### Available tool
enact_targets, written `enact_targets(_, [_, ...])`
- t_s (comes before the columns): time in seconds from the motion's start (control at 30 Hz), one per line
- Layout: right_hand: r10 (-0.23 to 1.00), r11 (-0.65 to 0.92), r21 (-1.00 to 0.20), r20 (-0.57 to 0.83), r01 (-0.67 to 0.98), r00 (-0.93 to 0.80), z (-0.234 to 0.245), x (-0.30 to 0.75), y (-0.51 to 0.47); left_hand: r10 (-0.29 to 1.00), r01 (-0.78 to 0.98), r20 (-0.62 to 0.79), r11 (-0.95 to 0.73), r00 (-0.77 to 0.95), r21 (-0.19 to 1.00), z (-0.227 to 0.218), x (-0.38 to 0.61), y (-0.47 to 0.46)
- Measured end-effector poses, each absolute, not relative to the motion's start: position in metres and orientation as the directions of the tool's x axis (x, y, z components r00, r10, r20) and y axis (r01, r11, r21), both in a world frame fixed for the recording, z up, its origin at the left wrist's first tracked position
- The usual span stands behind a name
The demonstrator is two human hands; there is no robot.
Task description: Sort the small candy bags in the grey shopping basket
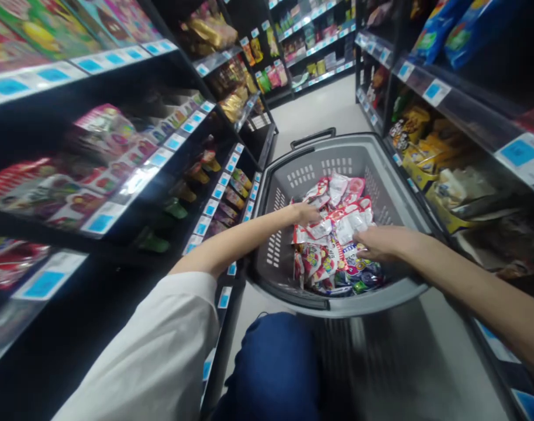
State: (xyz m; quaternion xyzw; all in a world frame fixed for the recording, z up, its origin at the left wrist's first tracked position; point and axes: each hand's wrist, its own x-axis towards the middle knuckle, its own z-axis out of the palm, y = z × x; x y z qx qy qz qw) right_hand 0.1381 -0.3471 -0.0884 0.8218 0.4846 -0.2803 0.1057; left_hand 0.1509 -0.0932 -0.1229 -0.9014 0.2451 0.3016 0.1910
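Observation:
Both my hands reach into a grey shopping basket (pixel 275 175) with slotted walls. A pile of small candy bags (pixel 326 260), mostly red and white with some blue and purple, lies inside it. My left hand (pixel 307 214) is at the left of the pile, its fingers curled at the top bags and partly blurred. On the right, my right hand (pixel 374 241) has its fingers bent against a white-and-red candy bag (pixel 351 225). The undersides of both hands are hidden, so how firmly each grips cannot be seen.
Shelves with blue price tags (pixel 100 222) stand close on the left, holding bagged sweets (pixel 104 131). More shelves on the right carry yellow packets (pixel 420 155) and blue bags (pixel 442 29). Light floor (pixel 323 105) runs behind the basket toward a far shelf. My knee (pixel 275 362) is before the basket.

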Motion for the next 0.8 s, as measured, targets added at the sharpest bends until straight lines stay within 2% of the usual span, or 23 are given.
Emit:
enact_targets(0.13, [0.743,-0.513,-0.127,-0.560,0.849,0.366,-0.087,0.138,-0.347,-0.448,-0.629,-0.677,-0.777,0.583,-0.027,-0.163,0.162,-0.110])
enact_targets(0.23, [0.760,-0.504,-0.153,-0.546,0.850,0.353,-0.089,0.140,-0.345,-0.442,-0.599,-0.700,-0.801,0.561,0.026,-0.173,0.167,-0.115])
enact_targets(0.37, [0.745,-0.507,-0.149,-0.570,0.849,0.346,-0.091,0.142,-0.341,-0.405,-0.555,-0.717,-0.831,0.567,0.030,-0.171,0.170,-0.113])
enact_targets(0.57, [0.742,-0.496,-0.133,-0.579,0.858,0.338,-0.088,0.140,-0.341,-0.416,-0.557,-0.691,-0.830,0.592,0.022,-0.157,0.167,-0.120])
enact_targets(0.7, [0.721,-0.516,-0.119,-0.595,0.848,0.355,-0.084,0.139,-0.341,-0.406,-0.522,-0.557,-0.851,0.724,-0.058,-0.152,0.164,-0.129])
enact_targets(0.8, [0.719,-0.514,-0.113,-0.597,0.850,0.356,-0.083,0.140,-0.341,-0.491,-0.565,-0.433,-0.823,0.756,-0.053,-0.154,0.161,-0.134])
